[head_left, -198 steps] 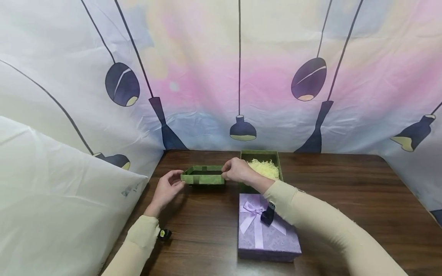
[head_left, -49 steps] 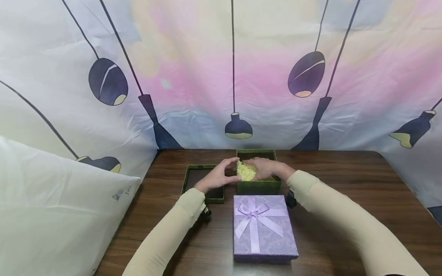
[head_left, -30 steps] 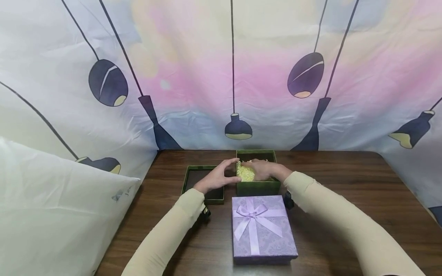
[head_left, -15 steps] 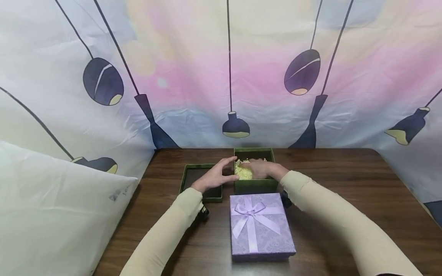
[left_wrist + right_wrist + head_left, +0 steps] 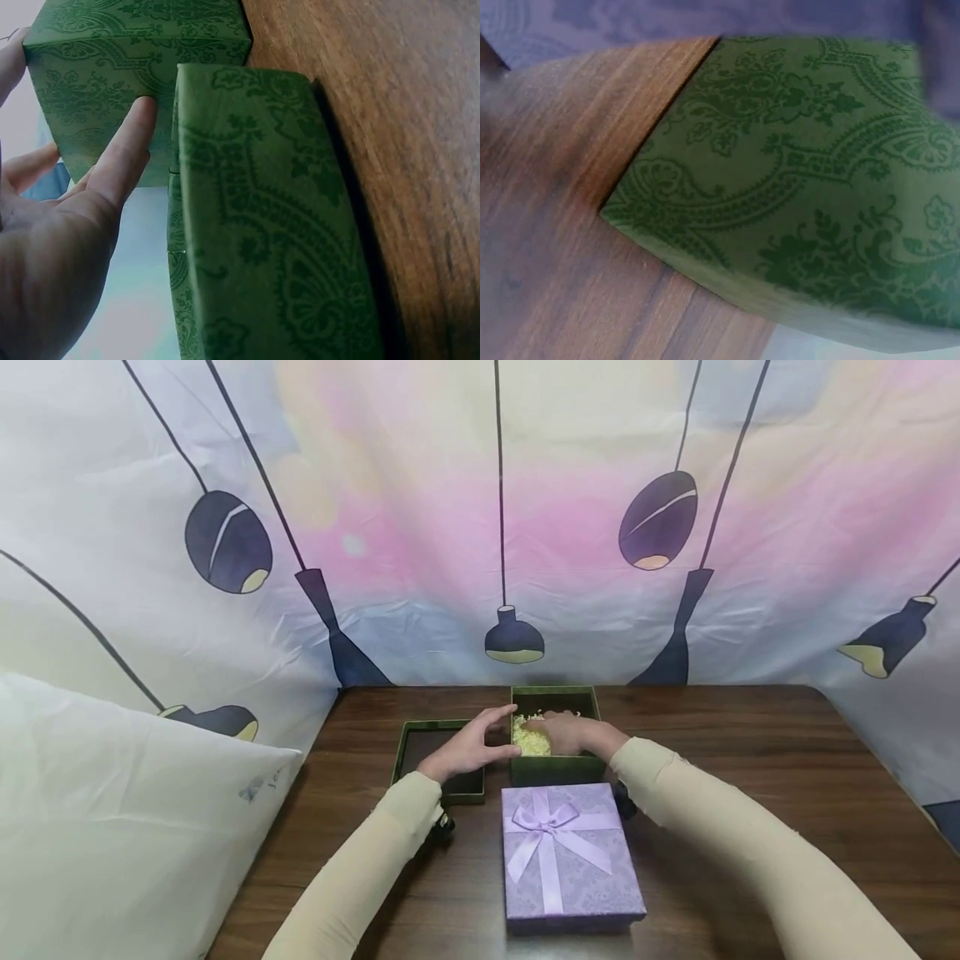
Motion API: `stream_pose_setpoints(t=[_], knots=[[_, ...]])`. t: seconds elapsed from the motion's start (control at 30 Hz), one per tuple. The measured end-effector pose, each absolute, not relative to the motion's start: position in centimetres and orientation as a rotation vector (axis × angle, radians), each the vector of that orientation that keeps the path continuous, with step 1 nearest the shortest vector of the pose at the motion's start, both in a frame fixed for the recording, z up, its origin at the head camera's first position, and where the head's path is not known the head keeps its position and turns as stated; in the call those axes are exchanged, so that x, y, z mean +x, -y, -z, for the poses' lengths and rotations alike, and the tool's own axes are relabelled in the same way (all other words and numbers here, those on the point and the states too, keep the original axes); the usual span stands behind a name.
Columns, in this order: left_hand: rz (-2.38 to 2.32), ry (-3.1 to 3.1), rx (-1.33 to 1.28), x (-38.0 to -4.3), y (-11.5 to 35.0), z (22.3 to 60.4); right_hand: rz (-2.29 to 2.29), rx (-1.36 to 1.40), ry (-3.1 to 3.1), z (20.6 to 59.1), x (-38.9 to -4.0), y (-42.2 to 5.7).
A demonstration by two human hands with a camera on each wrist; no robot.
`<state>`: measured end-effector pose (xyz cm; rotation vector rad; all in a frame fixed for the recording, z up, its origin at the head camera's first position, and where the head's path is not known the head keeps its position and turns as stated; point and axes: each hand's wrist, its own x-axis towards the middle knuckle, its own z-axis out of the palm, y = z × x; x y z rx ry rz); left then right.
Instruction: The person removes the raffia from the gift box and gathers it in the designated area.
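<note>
A green patterned box stands at the far middle of the table with its top off. Yellow shredded paper fills its left part, and dark lining shows behind. My left hand spans the box's left side, thumb and fingers spread; in the left wrist view a straight finger touches the green wall. My right hand reaches inside the box onto the paper, its fingertips hidden there. The green lid lies hollow side up, left of the box under my left hand. The right wrist view shows the box's outer wall.
A purple gift box with a lilac ribbon bow sits just in front of the green box. A white sheet-like cover rises along the left table edge. A printed cloth hangs behind the brown wooden table.
Both hands held the green lid at first; it now lies on the table. My left hand moved to the box's side. My right hand went inside and lately shifts slightly in the paper.
</note>
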<state>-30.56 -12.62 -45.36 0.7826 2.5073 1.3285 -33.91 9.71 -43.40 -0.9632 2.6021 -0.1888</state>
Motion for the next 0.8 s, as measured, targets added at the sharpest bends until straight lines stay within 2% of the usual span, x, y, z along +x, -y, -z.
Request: stream_pose_setpoints(t=[0.8], knots=[[-1.282,-2.524,0.792,-30.37,12.68,45.19,0.144,-1.059,-2.622,43.74,-34.07,-9.22]])
